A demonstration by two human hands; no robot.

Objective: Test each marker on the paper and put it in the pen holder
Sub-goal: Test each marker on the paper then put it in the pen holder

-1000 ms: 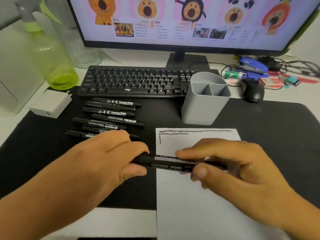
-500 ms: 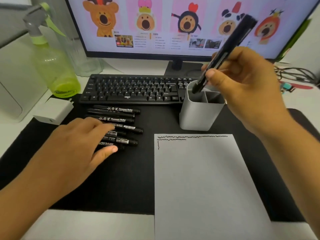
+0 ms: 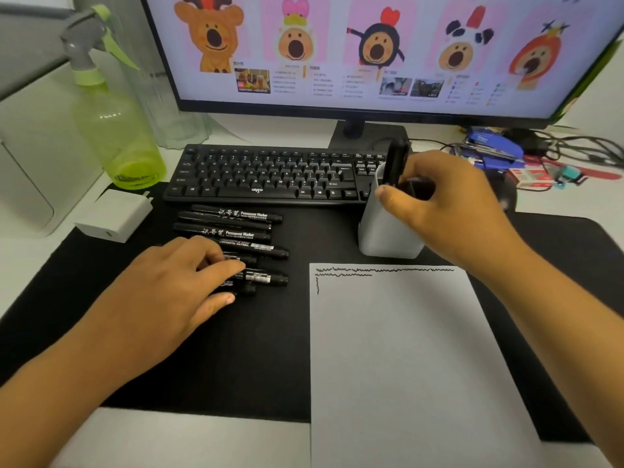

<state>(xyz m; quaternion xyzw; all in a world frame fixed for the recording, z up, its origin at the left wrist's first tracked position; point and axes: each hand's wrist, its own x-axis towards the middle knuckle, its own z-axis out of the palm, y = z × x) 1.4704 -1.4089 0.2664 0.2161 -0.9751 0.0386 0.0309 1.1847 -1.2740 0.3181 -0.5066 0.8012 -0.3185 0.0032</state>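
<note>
A grey pen holder (image 3: 388, 238) stands on the black desk mat (image 3: 236, 366) behind the white paper (image 3: 405, 349), which has black scribbled lines along its top edge. My right hand (image 3: 445, 204) is at the holder's rim, fingers closed around a black marker (image 3: 396, 160) standing upright inside it. Several black markers (image 3: 236, 216) lie in a row left of the holder. My left hand (image 3: 175, 288) rests on the nearest ones, fingers spread flat over them and thumb beside them; I see no grip.
A black keyboard (image 3: 270, 173) and a monitor (image 3: 371, 45) stand behind the mat. A green spray bottle (image 3: 114, 136) and a white charger (image 3: 114, 217) are at the left. A blue stapler (image 3: 496, 150) and cables lie at the back right.
My right hand carried the marker from over the paper up to the holder and lowered it in upright. My left hand let go of it and moved onto the row of markers.
</note>
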